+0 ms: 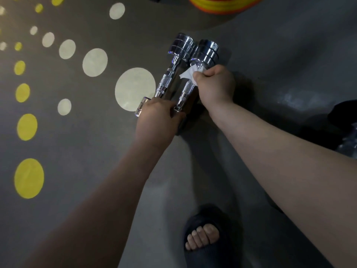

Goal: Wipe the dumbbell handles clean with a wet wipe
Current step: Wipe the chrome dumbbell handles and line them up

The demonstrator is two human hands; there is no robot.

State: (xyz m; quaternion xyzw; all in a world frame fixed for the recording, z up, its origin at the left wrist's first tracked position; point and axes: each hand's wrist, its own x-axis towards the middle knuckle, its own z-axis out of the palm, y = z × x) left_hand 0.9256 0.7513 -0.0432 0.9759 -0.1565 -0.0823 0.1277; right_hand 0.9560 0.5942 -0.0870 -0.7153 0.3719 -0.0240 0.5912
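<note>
Two chrome dumbbells lie side by side on the grey floor, pointing away from me. The left dumbbell (pixel 166 80) shows its knurled handle. On the right dumbbell (pixel 188 89), my right hand (pixel 214 84) grips a white wet wipe (pixel 190 73) against the upper end of the handle, just below the far weight head. My left hand (pixel 158 120) rests over the near weight heads of both dumbbells, fingers curled around them, hiding most of those ends.
Yellow and white dots mark the floor (pixel 96 142) at left. A stack of orange and yellow rings (pixel 222 4) sits at the top edge. My foot in a dark slipper (pixel 204 235) stands below the dumbbells. A dark object (pixel 345 117) lies at right.
</note>
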